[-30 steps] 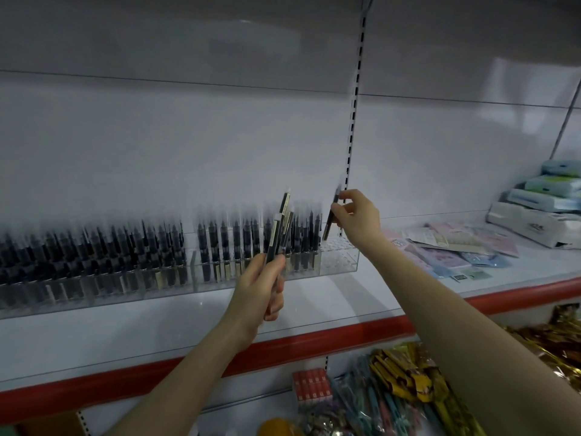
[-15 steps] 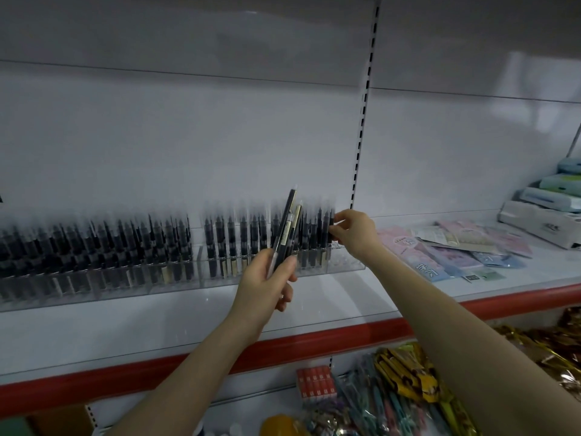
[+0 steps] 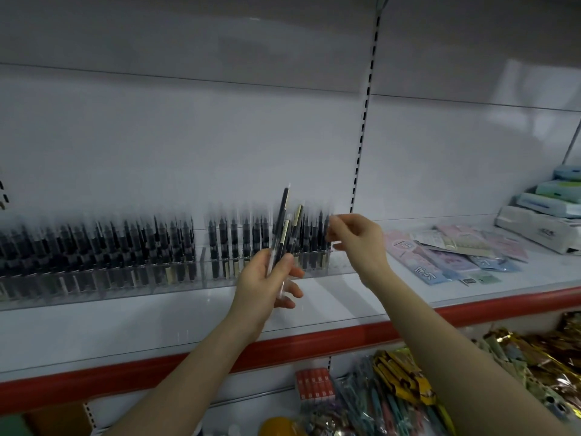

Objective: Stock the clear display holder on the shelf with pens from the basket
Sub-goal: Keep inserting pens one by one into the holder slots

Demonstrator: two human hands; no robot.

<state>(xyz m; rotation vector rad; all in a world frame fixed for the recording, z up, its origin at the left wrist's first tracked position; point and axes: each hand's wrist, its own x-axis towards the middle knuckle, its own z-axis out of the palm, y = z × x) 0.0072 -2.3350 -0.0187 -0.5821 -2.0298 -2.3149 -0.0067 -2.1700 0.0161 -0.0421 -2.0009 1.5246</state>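
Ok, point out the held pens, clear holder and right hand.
held pens [image 3: 280, 221]: head view, tallest pen's dark barrel.
clear holder [image 3: 251, 272]: head view, front wall.
right hand [image 3: 358, 237]: head view, middle of hand.

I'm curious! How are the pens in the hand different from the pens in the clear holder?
The held pens are a few, bunched and tilted in the left hand; the stocked pens are many, upright in rows in the clear display holder. Both are dark pens.
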